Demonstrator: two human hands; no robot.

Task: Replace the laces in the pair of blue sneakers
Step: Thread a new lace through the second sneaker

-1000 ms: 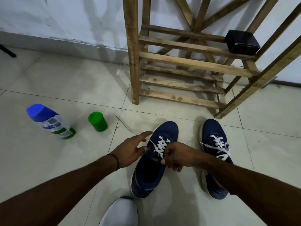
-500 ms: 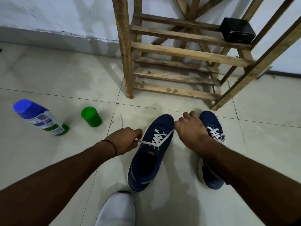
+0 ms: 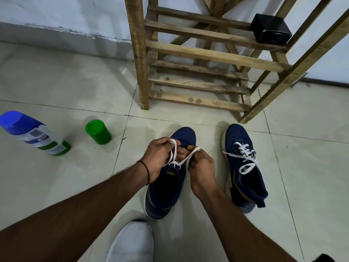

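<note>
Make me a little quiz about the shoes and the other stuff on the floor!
1. True or false: the left hand and the right hand both hold the white lace of the left shoe.
2. Pick one: what sits on the wooden rack? A) a black box B) a ball C) a hat
3. Fill in the gap: the cap of the bottle is ____.
Key: 1 true; 2 A; 3 blue.
</note>
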